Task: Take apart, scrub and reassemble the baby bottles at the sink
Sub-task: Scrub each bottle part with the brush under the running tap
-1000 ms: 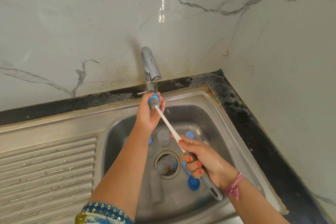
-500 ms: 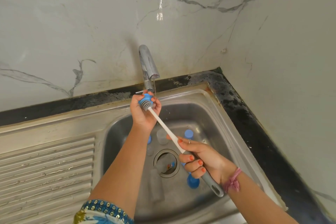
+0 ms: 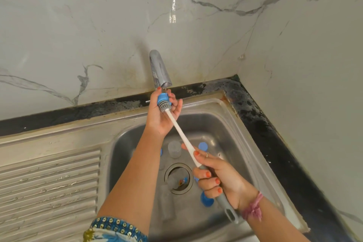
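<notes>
While left hand (image 3: 164, 116) grips blue ring (image 3: 162, 98) under tap (image 3: 159, 68) | right hand (image 3: 220, 178) clenches brush (image 3: 181, 133) | steel sink (image 3: 231, 124), marble walls.

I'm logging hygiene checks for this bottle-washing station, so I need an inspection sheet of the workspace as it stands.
Surface: steel sink with ribbed drainboard; dark, stained counter edge.
Job's things: blue bottle ring under the tap, bottle brush head against it.
Clutter: blue caps and clear parts loose in the basin.
Grippers: left hand holds the ring; right hand grips the brush handle.
Cables: nothing seen.
Surroundings: marble-pattern wall.
</notes>
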`<state>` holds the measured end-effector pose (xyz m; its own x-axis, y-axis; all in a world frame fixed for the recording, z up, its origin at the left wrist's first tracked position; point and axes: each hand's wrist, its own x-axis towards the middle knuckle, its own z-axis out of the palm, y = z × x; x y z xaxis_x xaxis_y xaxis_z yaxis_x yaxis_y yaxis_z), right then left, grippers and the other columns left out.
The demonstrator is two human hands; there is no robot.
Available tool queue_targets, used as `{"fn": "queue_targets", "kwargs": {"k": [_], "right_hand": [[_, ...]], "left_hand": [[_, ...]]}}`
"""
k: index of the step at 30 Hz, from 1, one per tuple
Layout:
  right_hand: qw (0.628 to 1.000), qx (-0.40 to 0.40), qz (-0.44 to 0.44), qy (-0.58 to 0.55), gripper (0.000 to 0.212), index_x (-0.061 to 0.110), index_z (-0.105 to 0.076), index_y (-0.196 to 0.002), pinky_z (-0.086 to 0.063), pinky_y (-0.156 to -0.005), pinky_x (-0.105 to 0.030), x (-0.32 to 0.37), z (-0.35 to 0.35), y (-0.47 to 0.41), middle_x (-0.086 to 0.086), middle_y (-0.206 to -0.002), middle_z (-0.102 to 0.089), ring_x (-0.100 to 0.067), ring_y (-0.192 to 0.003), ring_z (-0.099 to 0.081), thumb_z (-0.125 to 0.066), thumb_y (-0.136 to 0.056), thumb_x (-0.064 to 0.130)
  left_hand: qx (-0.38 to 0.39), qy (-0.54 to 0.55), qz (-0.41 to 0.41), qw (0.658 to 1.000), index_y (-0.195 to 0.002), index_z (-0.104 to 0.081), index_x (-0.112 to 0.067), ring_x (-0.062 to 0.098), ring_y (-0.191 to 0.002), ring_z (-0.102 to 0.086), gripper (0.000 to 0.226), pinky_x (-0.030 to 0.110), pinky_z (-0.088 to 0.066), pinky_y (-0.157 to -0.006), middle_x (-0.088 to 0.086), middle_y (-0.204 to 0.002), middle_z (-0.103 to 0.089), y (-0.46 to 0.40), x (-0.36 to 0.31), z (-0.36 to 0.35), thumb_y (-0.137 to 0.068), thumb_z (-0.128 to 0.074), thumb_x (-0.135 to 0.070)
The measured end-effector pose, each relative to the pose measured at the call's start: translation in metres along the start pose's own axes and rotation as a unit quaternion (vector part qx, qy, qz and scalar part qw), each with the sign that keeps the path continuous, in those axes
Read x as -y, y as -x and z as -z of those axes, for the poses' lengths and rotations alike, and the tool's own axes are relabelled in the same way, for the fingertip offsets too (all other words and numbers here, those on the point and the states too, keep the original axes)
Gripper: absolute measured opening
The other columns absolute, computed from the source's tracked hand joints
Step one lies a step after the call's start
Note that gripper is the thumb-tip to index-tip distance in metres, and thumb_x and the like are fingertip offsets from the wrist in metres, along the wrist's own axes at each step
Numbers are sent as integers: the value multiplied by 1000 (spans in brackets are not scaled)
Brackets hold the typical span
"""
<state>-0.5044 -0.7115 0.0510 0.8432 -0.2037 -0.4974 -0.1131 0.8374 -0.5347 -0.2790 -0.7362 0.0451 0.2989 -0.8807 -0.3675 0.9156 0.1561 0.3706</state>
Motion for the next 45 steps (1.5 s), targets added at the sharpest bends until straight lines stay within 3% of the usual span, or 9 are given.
{"fn": "queue_targets", "kwargs": {"k": [4, 8, 14, 19, 23, 27, 33, 39, 45], "right_hand": [[935, -186, 89, 289, 34, 41, -55, -132, -29, -35, -17, 2, 3, -2, 10, -56, -38, -4, -42, -30, -52, -99, 33], [559, -323, 138, 751, 44, 39, -31, -146, -47, -56, -25, 8, 20, -3, 4, -69, -54, -13, -59, -54, -35, -102, 37], [991, -59, 16, 118, 35, 38, -58, -131, -21, -34, -16, 13, 9, -1, 6, -59, -32, -4, -41, -24, -54, -97, 32], [955, -141, 50, 257, 35, 41, -55, -132, -30, -35, -21, 9, 9, 0, 3, -62, -38, -6, -43, -31, -53, -97, 36], [600, -309, 117, 729, 41, 42, -34, -142, -50, -57, -32, 5, 21, -3, 2, -67, -53, -16, -59, -55, -38, -102, 39], [983, -63, 34, 168, 36, 40, -55, -133, -26, -35, -18, 11, 8, 0, 7, -58, -36, -4, -41, -29, -52, -98, 34], [987, -66, -19, 142, 32, 36, -60, -128, -24, -35, -14, 13, -5, 3, 7, -58, -35, -2, -40, -27, -51, -98, 33], [489, -299, 112, 812, 53, 36, -6, -153, -45, -55, -31, -9, 0, -5, -1, -76, -49, -17, -60, -49, -27, -106, 29], [459, -326, 121, 817, 65, 40, 3, -151, -44, -54, -30, -13, 13, 5, 4, -74, -43, -15, -57, -50, -36, -101, 25]], "left_hand": [[-120, -211, -11, 970, -108, -57, -9, 13, -70, -63, 48, 28, -57, -66, 6, -81, -63, -5, -3, 1, -85, -65, -51], [-165, -346, -44, 922, -106, -57, -13, 16, -77, -68, 38, 29, -58, -66, 9, -89, -65, -8, -7, -4, -88, -64, -46], [-27, -83, 13, 996, -105, -59, -13, 8, -59, -60, 38, 31, -57, -75, -1, -76, -61, -2, 0, 5, -80, -70, -38], [-51, -111, 5, 992, -103, -57, -10, 15, -71, -60, 35, 31, -57, -71, 7, -84, -61, 0, 4, 8, -83, -65, -37], [-141, -236, -59, 960, -108, -59, -13, 14, -69, -66, 38, 30, -59, -73, 6, -84, -62, -2, 5, 0, -81, -74, -35], [-42, -91, -20, 995, -94, -58, -14, 6, -58, -60, 24, 30, -56, -77, -3, -74, -61, 2, 2, -5, -80, -70, -31], [-71, -17, -70, 995, -99, -57, -14, 7, -63, -63, 21, 34, -54, -90, -2, -75, -63, -1, 3, 6, -85, -67, -26], [-291, -188, -135, 928, -107, -59, -10, 11, -70, -62, 40, 26, -54, -68, 4, -85, -62, -8, 13, 17, -84, -72, -39], [-318, -192, -164, 914, -112, -51, -12, 9, -72, -63, 43, 28, -57, -74, 2, -88, -60, -14, -12, 26, -86, -70, -40]]}}
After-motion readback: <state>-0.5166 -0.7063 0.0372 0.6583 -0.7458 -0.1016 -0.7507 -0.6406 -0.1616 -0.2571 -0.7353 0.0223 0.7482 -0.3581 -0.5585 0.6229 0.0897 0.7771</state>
